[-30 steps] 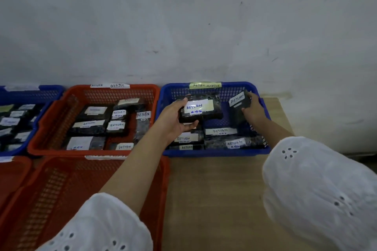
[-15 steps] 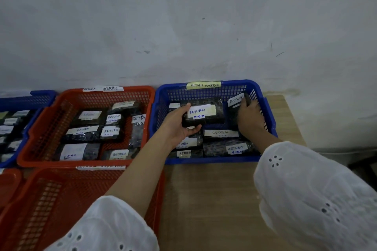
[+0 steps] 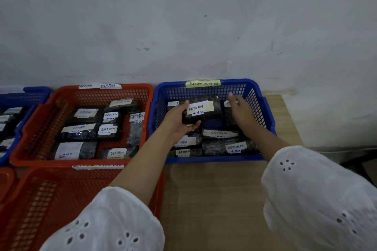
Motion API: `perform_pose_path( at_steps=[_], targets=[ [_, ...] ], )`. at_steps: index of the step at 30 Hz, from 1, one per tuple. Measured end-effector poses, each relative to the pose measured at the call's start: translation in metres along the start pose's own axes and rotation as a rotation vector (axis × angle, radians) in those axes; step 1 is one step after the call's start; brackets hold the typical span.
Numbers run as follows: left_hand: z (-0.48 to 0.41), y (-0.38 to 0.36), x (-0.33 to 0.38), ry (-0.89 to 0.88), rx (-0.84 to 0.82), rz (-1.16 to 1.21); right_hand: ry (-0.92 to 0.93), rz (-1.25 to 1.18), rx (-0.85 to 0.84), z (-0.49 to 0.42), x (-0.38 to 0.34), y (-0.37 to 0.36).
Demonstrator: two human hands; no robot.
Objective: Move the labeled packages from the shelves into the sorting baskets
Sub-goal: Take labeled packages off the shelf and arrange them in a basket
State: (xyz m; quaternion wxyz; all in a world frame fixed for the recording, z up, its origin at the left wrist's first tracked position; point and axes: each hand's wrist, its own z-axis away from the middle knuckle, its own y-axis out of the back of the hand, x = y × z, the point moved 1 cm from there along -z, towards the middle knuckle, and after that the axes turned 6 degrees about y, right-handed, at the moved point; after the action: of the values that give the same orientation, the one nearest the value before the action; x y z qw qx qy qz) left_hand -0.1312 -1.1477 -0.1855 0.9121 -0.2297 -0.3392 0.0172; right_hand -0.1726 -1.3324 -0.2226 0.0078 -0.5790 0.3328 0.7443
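A big pale wall (image 3: 183, 16) stands behind everything. Under it is a wooden counter (image 3: 214, 199). The front orange basket (image 3: 40, 210) sits at the counter's front left edge. The back orange basket (image 3: 38, 128) sits behind it, by the wall, with black packages (image 3: 81, 130) lying flat in it. The blue basket (image 3: 214, 159) sits just beside that one, at the back right of the counter, and other packages (image 3: 222, 144) lie in it. A far blue basket (image 3: 36, 91) peeks in at the left edge.

Two white sleeves (image 3: 106, 226) with little holes reach in from the bottom.

The left hand (image 3: 177, 122) is over the middle of the blue basket. Its fingers and thumb curl round the held package (image 3: 202, 110), which is black with a white tag that says RETURN. This package is over the others in the basket.

The right hand (image 3: 240, 112) is over the back right part of the blue basket, fingers loose, holding nothing. It is blurry, so I cannot tell if it touches what is under it.

A yellow tag (image 3: 203, 83) on the blue basket's back rim says RETURN OVERDUE.
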Motion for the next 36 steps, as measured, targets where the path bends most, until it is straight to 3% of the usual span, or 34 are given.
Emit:
perform_pose_path(
  at_steps=[2,5,8,12,14,18,23,29,32,36],
  targets=[
    [-0.006,-0.003,-0.002,0.008,0.019,0.017,-0.210,-0.365,-0.262,0.002,-0.011,0.002],
    [-0.010,-0.009,-0.006,-0.005,0.028,-0.036,-0.214,-0.482,-0.486,0.003,-0.012,0.000],
    [-0.012,-0.010,-0.004,-0.126,0.090,-0.301,-0.258,-0.554,-0.332,-0.003,-0.010,-0.004],
    [-0.014,0.011,0.007,-0.667,0.493,-0.988,-0.301,-0.410,-0.100,-0.017,0.006,-0.008],
    [-0.011,0.023,0.011,-0.804,0.729,-1.233,-0.300,-0.344,-0.034,-0.023,0.013,-0.016],
    [-0.013,0.044,0.008,-0.685,0.968,-1.318,-0.290,-0.294,0.137,-0.034,0.019,-0.031],
    [-0.016,0.052,0.006,-0.583,0.936,-1.346,-0.266,-0.216,0.279,-0.039,0.018,-0.041],
    [-0.016,0.052,0.006,-0.580,0.908,-1.365,-0.185,0.023,0.112,-0.044,0.019,-0.047],
    [-0.017,0.053,0.004,-0.604,0.913,-1.383,-0.157,0.257,0.025,-0.041,0.011,-0.047],
    [-0.017,0.053,0.005,-0.592,0.911,-1.382,-0.170,0.465,-0.005,-0.036,0.015,-0.046]
  ],
)
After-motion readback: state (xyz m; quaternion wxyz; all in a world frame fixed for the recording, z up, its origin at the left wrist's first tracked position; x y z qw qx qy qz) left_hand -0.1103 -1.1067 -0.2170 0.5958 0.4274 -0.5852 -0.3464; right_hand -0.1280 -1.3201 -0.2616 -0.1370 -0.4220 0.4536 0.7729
